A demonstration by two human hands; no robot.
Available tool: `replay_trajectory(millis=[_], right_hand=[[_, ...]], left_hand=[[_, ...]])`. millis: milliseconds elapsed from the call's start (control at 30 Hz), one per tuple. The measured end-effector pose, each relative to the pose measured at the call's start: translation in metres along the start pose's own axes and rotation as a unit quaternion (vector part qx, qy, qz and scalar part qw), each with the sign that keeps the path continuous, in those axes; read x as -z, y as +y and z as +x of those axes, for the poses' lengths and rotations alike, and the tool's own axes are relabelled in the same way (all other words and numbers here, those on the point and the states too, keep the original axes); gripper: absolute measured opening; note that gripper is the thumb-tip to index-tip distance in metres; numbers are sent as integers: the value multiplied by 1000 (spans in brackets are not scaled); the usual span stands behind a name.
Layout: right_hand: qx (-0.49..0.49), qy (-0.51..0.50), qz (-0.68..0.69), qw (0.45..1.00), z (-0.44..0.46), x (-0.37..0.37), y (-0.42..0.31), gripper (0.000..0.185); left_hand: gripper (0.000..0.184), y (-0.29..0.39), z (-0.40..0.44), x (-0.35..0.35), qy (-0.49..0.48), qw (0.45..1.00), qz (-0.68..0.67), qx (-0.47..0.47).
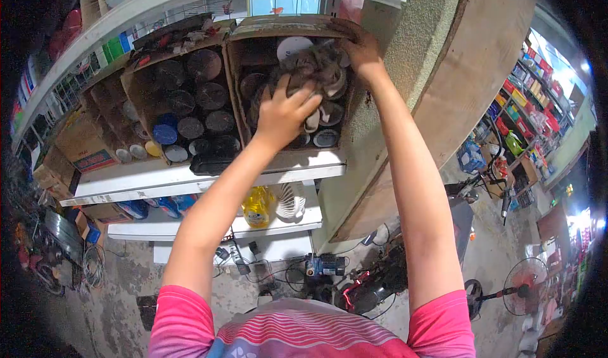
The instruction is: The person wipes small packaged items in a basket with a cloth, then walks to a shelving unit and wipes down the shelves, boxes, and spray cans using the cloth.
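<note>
My left hand [288,114] presses on a crumpled grey-brown rag [313,66], its fingers bent into the cloth. The rag lies over several round can tops inside an open cardboard box [237,85]. One white lid [294,47] shows behind it, and a can [326,137] sits at the box's front right. At the upper right corner, my right hand [360,51] grips the box's edge, with its fingertips partly hidden in shadow. Left of this box stands another cardboard box [130,89] holding dark, dusty cans and a blue-topped can [165,134].
The boxes rest on a white shelf [291,173] against a wall pillar [405,73]. A lower shelf carries a yellow bottle [256,207]. A blue pump [324,265] and cables lie on the floor. A fan [522,288] stands at the right.
</note>
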State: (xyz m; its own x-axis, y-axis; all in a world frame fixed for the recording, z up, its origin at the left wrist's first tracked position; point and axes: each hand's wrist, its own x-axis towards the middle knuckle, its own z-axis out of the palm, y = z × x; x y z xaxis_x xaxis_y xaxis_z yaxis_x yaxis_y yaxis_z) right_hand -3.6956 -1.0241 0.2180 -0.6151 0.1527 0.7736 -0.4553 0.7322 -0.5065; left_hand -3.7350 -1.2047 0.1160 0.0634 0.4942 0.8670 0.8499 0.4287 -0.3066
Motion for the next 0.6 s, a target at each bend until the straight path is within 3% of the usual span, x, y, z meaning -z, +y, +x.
replay_trajectory(millis=[100, 167, 233, 367, 433, 600], right_hand=[[-4, 8, 4, 1000, -4, -2, 5, 34], [-18, 13, 20, 1000, -2, -4, 14, 33], [72, 37, -27, 996, 6, -7, 33, 32], [37, 14, -49, 998, -5, 3, 2, 34], [-49, 100, 59, 992, -14, -1, -18, 39], [-24, 102, 13, 994, -13, -6, 13, 39]], left_hand=[[42, 19, -20, 6, -41, 999, 18, 0], [44, 28, -37, 7, -149, 988, -19, 35], [50, 33, -59, -1, -149, 989, -13, 2], [51, 34, -64, 6, -215, 973, -87, -13], [51, 32, -36, 23, -222, 937, -234, 137], [50, 19, 40, 45, 2, 993, -93, 69]])
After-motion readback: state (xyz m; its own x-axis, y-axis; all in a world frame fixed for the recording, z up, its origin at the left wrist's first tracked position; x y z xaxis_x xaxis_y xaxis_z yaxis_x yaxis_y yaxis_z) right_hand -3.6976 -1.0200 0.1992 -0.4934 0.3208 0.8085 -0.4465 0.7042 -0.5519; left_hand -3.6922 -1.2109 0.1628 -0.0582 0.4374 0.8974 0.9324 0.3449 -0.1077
